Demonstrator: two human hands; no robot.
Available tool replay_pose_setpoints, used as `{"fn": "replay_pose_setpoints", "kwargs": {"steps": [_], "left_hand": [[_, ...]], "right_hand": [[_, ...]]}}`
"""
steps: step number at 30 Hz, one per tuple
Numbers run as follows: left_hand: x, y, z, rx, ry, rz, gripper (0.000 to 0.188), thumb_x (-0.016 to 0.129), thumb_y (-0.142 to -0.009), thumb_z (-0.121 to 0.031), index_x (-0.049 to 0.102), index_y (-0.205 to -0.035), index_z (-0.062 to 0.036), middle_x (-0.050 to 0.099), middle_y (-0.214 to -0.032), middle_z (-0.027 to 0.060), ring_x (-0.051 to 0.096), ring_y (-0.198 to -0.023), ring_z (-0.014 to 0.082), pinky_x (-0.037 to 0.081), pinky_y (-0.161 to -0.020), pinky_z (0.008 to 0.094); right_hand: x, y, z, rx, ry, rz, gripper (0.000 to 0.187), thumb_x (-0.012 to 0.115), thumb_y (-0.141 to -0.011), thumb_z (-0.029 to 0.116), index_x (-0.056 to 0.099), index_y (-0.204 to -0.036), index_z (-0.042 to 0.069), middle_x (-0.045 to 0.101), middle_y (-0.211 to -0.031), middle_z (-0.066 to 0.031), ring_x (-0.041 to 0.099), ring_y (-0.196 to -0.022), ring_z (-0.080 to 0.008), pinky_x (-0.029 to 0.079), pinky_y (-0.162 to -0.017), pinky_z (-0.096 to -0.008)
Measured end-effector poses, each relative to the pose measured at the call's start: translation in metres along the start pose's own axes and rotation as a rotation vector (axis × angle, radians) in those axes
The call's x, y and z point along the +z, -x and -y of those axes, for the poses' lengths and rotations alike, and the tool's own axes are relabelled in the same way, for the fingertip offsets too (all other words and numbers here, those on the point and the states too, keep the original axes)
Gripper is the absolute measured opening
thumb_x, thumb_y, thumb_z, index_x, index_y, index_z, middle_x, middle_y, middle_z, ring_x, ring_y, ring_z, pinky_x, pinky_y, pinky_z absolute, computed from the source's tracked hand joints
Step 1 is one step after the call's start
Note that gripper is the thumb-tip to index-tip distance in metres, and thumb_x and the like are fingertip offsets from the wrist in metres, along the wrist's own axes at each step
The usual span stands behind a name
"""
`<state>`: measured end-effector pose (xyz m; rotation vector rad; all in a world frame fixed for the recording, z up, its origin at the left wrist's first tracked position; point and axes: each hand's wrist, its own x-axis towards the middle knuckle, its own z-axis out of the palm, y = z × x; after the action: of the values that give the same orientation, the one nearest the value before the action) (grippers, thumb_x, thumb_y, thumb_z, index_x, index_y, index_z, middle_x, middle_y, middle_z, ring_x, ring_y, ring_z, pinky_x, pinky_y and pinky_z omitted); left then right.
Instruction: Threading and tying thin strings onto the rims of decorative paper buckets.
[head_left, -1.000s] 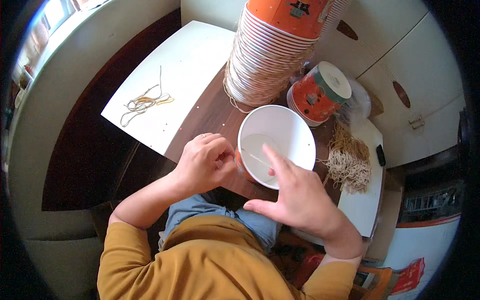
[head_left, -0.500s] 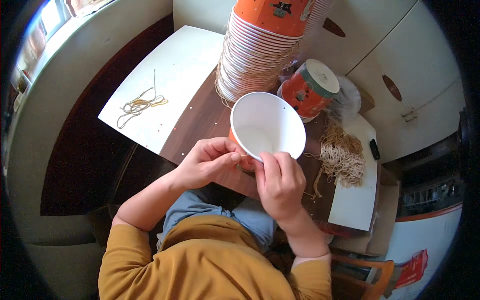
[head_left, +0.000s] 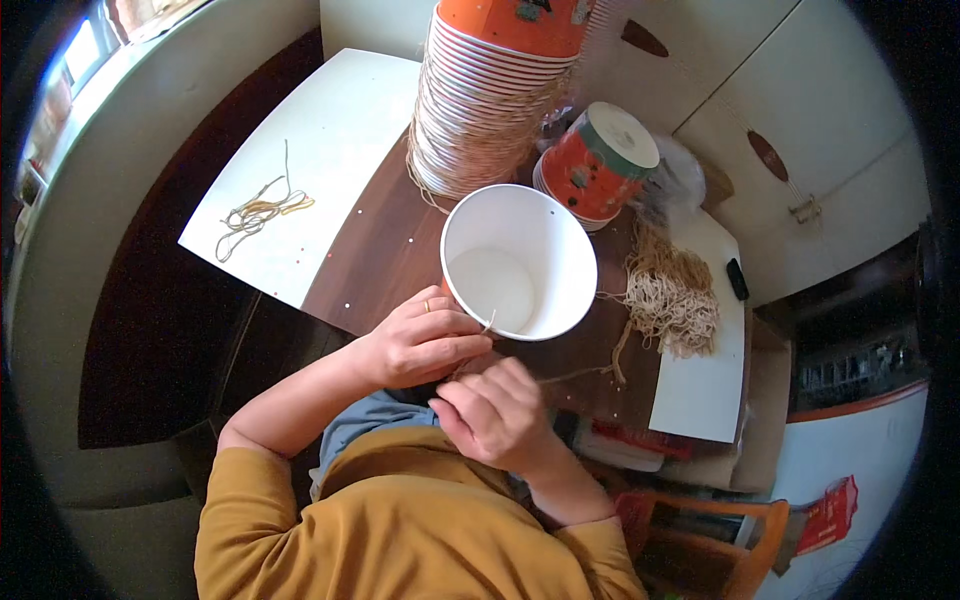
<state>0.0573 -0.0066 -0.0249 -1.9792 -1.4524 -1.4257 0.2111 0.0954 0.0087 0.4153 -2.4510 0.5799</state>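
A paper bucket (head_left: pixel 565 290), white inside and orange outside, tilts its open mouth up at me near the table's front edge. My left hand (head_left: pixel 425 340) is closed against its near side, just below the rim; a short end of thin beige cord (head_left: pixel 489 322) pokes up by the fingers. Nearer to me, my right hand (head_left: pixel 495 408) is curled shut with its fingers slightly blurred. From behind it a strand of cord (head_left: pixel 578 374) runs right toward a heap of cords (head_left: pixel 675 305). What lies between the fingers of both hands is mostly hidden.
Behind the bucket rises a tall stack of nested orange buckets (head_left: pixel 480 120) with cords hanging along it. Upturned buckets (head_left: pixel 600 170) stand beside it, next to clear plastic wrap (head_left: pixel 675 185). Loose cords (head_left: pixel 265 212) lie on the white panel at left. A black object (head_left: pixel 737 279) sits far right.
My right hand has left the bucket's rim and moved down and left, toward me. The left hand has turned palm-down against the bucket. The view has shifted slightly.
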Motion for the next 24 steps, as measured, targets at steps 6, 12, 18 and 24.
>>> {"fn": "replay_pose_setpoints", "kwargs": {"steps": [6, 12, 18, 24], "left_hand": [[-0.003, 0.007, -0.001, 0.071, -0.132, 0.012, 0.026, 0.068, -0.073, -0.007, 0.064, -0.099, -0.004, 0.063, -0.097, 0.0085, 0.06, -0.078, 0.0223, 0.045, -0.068, 0.0346], [-0.004, 0.002, -0.01, 0.048, -0.173, -0.019, 0.022, 0.07, -0.071, -0.007, 0.063, -0.092, -0.006, 0.066, -0.095, 0.0058, 0.06, -0.072, 0.0176, 0.041, -0.063, 0.0309], [0.007, 0.005, -0.038, -0.165, -0.311, -0.2, 0.023, 0.073, -0.067, -0.006, 0.063, -0.087, -0.0103, 0.067, -0.088, 0.0008, 0.06, -0.072, 0.0149, 0.039, -0.065, 0.031], [0.023, 0.008, -0.052, -0.445, -0.259, -0.337, 0.023, 0.073, -0.066, -0.002, 0.061, -0.083, -0.011, 0.065, -0.08, -0.0005, 0.062, -0.072, 0.0179, 0.04, -0.069, 0.0317]], "right_hand": [[-0.067, -0.03, -0.016, 0.187, 0.216, -0.068, 0.041, 0.066, -0.069, 0.012, 0.063, -0.11, 0.012, 0.051, -0.117, -0.0151, 0.049, -0.098, -0.032, 0.04, -0.085, -0.0437], [-0.048, -0.031, -0.03, -0.053, 0.24, 0.16, 0.036, 0.07, -0.065, 0.002, 0.065, -0.1, 0.006, 0.059, -0.093, -0.0073, 0.056, -0.084, -0.0258, 0.043, -0.079, -0.0389], [-0.012, -0.001, -0.002, 0.096, 0.259, -0.183, 0.022, 0.074, -0.071, -0.002, 0.063, -0.089, 0.004, 0.059, -0.083, -0.0069, 0.058, -0.068, -0.0235, 0.047, -0.059, -0.0338], [0.019, 0.012, -0.009, 0.318, 0.265, -0.315, 0.019, 0.072, -0.074, -0.002, 0.063, -0.09, 0.002, 0.061, -0.08, -0.0104, 0.062, -0.067, -0.0275, 0.051, -0.06, -0.0346]]}}
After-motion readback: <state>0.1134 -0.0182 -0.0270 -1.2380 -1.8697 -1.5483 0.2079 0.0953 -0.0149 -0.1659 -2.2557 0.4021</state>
